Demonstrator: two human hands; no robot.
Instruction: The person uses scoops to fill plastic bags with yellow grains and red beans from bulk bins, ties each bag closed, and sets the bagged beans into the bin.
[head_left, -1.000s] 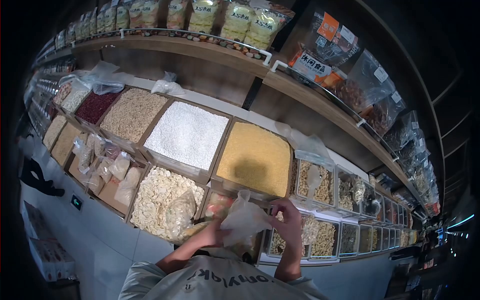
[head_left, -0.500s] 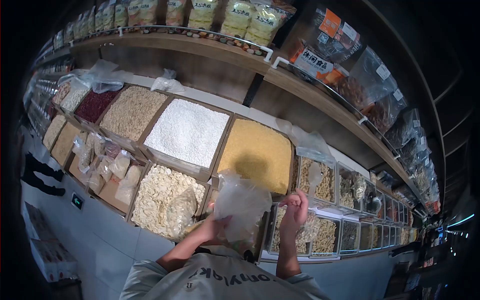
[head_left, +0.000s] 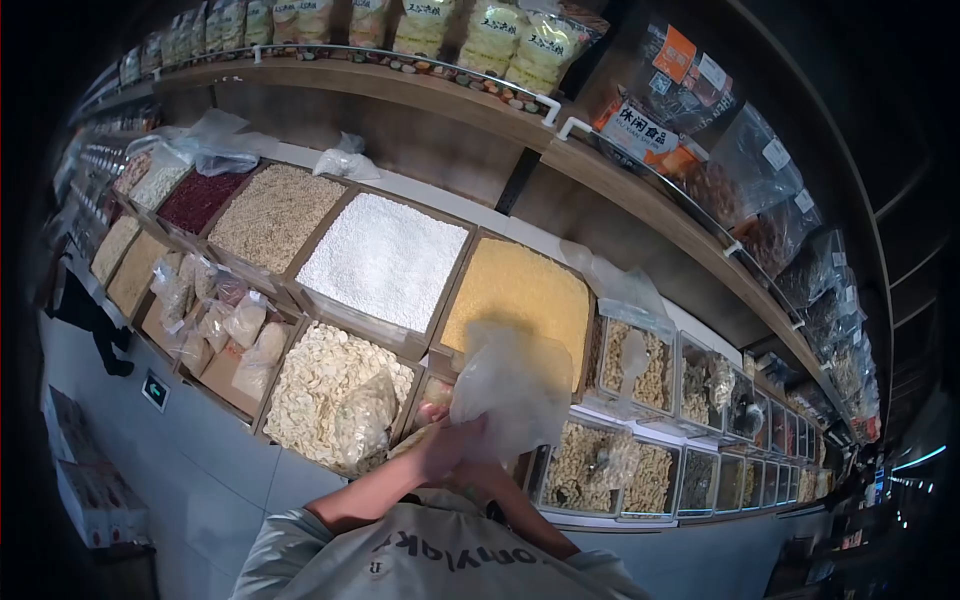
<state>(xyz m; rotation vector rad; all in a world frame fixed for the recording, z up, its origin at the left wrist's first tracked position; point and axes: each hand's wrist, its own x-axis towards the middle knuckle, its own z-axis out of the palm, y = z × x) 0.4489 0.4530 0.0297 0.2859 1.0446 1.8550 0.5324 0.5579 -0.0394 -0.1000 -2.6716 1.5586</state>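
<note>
A translucent plastic bag (head_left: 510,390) stands up in front of me, over the near edge of the yellow grain bin (head_left: 530,285). My left hand (head_left: 452,450) is closed on the bag's lower left part. My right hand (head_left: 485,475) has come in close beside the left, at the bag's lower end. Its fingers are hidden behind the left hand and the bag, so its grip does not show. Left of the hands is a bin of pale flat flakes (head_left: 320,380) with a filled clear bag (head_left: 365,420) lying in it.
Behind lie bins of white grains (head_left: 385,260), brown grains (head_left: 275,215) and dark red beans (head_left: 195,200). Clear boxes of peanuts (head_left: 650,480) run off to the right. A wooden shelf (head_left: 400,90) with packaged goods hangs above. Small filled bags (head_left: 245,320) sit at the left.
My right hand has moved left and down, from beside the peanut boxes to my left hand. The bag has shifted slightly right, and the view has moved a little.
</note>
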